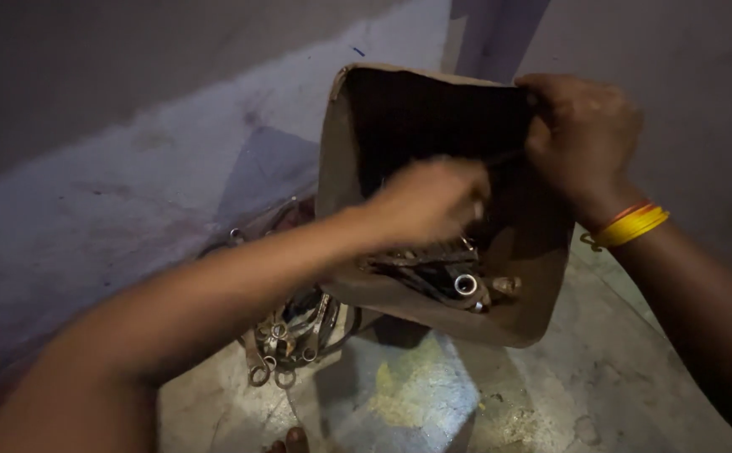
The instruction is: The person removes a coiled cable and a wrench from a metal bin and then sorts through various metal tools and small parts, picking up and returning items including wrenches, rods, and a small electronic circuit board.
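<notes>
Head view shows the right hand (582, 134) gripping the rim of a tilted brown cardboard box (341, 168) holding dark metal tools and sockets (454, 281), while the blurred left hand (433, 201) reaches inside, its grip impossible to tell, above a concrete floor (551, 394).

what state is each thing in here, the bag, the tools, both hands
tool bag: open, tilted, mouth held wide
tools in bag: loose, piled at the bottom
wrenches on floor: heaped beside the bag
left hand: inside the bag, blurred, grip unclear
right hand: grip closed on the bag's upper rim
</notes>
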